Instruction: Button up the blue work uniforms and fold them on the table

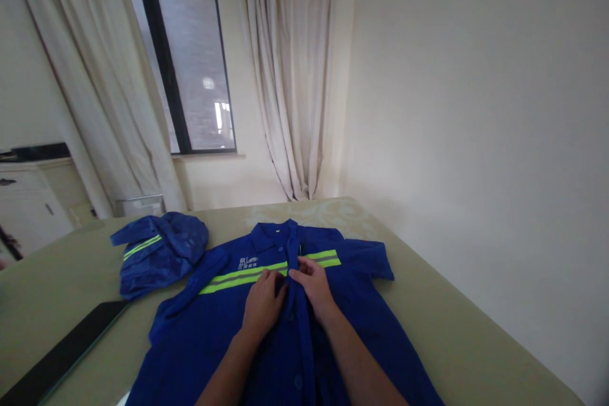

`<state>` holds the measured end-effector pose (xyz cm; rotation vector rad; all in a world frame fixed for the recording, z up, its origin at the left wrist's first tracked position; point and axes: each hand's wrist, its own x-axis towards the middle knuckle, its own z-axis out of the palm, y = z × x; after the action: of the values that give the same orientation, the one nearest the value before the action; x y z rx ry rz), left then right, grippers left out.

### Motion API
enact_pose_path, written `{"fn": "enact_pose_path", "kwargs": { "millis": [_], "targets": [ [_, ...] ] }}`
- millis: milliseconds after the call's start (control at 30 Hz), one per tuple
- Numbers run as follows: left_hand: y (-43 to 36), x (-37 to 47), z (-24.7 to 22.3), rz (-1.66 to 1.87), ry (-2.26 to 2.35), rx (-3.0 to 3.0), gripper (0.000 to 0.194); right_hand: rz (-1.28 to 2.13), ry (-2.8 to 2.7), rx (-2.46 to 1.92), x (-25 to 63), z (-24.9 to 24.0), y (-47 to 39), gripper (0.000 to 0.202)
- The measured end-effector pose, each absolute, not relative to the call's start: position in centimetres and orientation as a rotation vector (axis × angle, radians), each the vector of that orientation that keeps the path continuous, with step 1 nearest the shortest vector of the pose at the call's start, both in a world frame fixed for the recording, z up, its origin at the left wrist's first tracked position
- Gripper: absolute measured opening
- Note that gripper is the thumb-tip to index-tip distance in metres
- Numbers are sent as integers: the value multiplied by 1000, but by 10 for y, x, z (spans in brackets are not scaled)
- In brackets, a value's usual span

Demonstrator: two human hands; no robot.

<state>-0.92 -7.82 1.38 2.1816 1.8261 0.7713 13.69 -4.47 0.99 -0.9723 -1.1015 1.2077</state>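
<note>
A blue work shirt [214, 336] with a collar, buttons down the front and a yellow-green reflective stripe across the chest lies spread out, front up. White lettering and a logo sit on its chest. My right hand [314, 285] pinches the edge of the front placket [294, 292] at stripe height. Close beside it, my left hand [265, 304] is closed with curled fingers at the other side of the placket, gripping the cloth there. The fingertips of the left hand are partly hidden, and no button shows between my fingers.
A bundled blue garment [162, 250] with a similar stripe lies at the upper left. Nearer, a long black flat object [66, 352] crosses the pale green surface [457, 330]. A wall [476, 139] borders the right side; curtains [290, 63] and a window [193, 63] are behind.
</note>
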Motion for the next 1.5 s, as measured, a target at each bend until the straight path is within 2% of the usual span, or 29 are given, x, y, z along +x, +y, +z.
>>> {"fn": "enact_pose_path", "kwargs": {
  "millis": [67, 200, 500, 733, 933, 1067, 1267, 1500],
  "targets": [
    [-79, -12, 13, 792, 1800, 2169, 15, 1195, -1169, -1026, 138, 13, -46, 35],
    [-78, -12, 16, 808, 1786, 2125, 11, 1132, -1229, -1148, 143, 15, -50, 10],
    [-79, -11, 16, 1058, 1668, 2026, 8, 1285, -1084, -1085, 147, 17, -49, 44],
    [-79, -11, 15, 1162, 1673, 1931, 8, 1426, -1081, -974, 146, 31, -63, 39],
    [-78, -12, 17, 1270, 1656, 1882, 9, 1098, -1196, -1103, 146, 26, -60, 15],
    [-76, -13, 17, 1311, 1612, 1896, 10, 843, -1257, -1094, 140, 22, -57, 18],
    [-81, -15, 20, 1370, 1601, 1911, 11, 766, -1379, -1086, 136, 18, -58, 17],
    [-83, -10, 19, 1428, 1513, 2035, 11, 333, -1582, -1185, 132, 27, -73, 8]
  ]
}}
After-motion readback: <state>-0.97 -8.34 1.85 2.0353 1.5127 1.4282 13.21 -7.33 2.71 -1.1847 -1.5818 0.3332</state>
